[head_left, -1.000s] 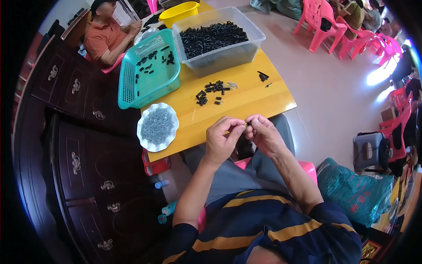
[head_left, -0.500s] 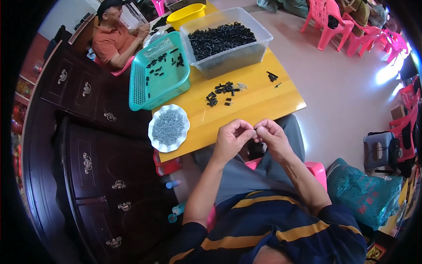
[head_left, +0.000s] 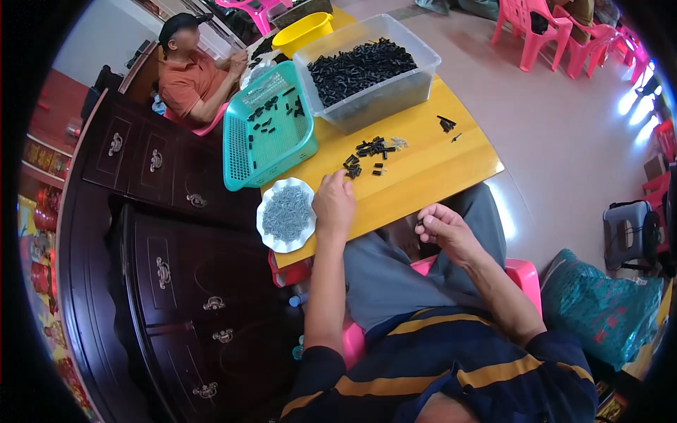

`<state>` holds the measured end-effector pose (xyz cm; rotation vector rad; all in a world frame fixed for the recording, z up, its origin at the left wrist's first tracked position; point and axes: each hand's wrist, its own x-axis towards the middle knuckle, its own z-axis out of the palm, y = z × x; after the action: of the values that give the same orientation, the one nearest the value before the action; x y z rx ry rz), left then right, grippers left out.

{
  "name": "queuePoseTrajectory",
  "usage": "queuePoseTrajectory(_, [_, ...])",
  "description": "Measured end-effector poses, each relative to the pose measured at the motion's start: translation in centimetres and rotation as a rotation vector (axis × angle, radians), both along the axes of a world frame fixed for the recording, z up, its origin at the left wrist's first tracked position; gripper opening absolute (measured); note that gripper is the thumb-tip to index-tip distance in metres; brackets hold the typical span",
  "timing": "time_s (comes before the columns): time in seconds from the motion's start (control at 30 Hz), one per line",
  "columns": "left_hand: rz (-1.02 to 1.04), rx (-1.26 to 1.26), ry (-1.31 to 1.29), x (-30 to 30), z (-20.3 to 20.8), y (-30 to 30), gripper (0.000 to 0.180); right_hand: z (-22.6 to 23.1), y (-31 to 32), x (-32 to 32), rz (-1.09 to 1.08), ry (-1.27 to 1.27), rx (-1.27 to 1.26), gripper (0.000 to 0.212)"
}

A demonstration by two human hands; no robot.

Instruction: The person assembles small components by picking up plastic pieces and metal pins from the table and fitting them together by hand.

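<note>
My left hand [head_left: 334, 204] rests over the table's near left part, between a white scalloped bowl [head_left: 307, 243] of small clear pieces [head_left: 285, 213] and a loose group of short black tube-like parts [head_left: 372, 148]. Its fingers are bent together and point down at the tabletop; whatever lies under the fingertips is hidden. Over my lap, just off the table edge, my right hand [head_left: 448, 230] is closed, pinching a small black part [head_left: 420, 223] between thumb and fingers. A few clear pieces [head_left: 399, 143] lie beside the black group.
Behind are a green basket [head_left: 236, 169] with scattered black parts, a clear tub [head_left: 367, 109] heaped with black parts, and a yellow basin [head_left: 303, 32]. Several dark pieces [head_left: 446, 124] lie farther right. A person in orange [head_left: 187, 88] sits at far left beside the dark cabinet [head_left: 169, 233].
My hands have come apart. The left moved left and forward onto the table beside the bowl; the right stayed over my lap with the black part. The whole view shifted slightly.
</note>
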<state>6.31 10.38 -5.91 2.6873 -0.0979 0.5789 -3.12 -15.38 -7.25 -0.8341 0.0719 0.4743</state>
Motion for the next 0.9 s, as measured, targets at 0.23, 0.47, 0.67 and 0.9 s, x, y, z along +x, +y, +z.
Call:
queuePoseTrajectory(0.23, [0.013, 0.076, 0.028, 1.7, -0.7, 0.2, 0.013, -0.3, 0.1, 0.2, 0.008, 0.023, 0.0, 0.012])
queuePoseTrajectory(0.47, [0.029, 0.12, 0.046, 1.6, -0.6, 0.1, 0.008, -0.3, 0.4, 0.2, 0.024, 0.036, 0.007, 0.012])
queuePoseTrajectory(0.67, [0.069, -0.019, -0.092, -0.1, 0.7, 0.0, 0.009, -0.5, 0.7, 0.0, 0.024, 0.035, 0.012, 0.011])
queuePoseTrajectory(0.9, [-0.241, -0.859, 0.233, -2.7, 2.6, -1.5, 0.008, -0.8, 1.6, 0.0, 0.033, 0.042, 0.042, 0.012])
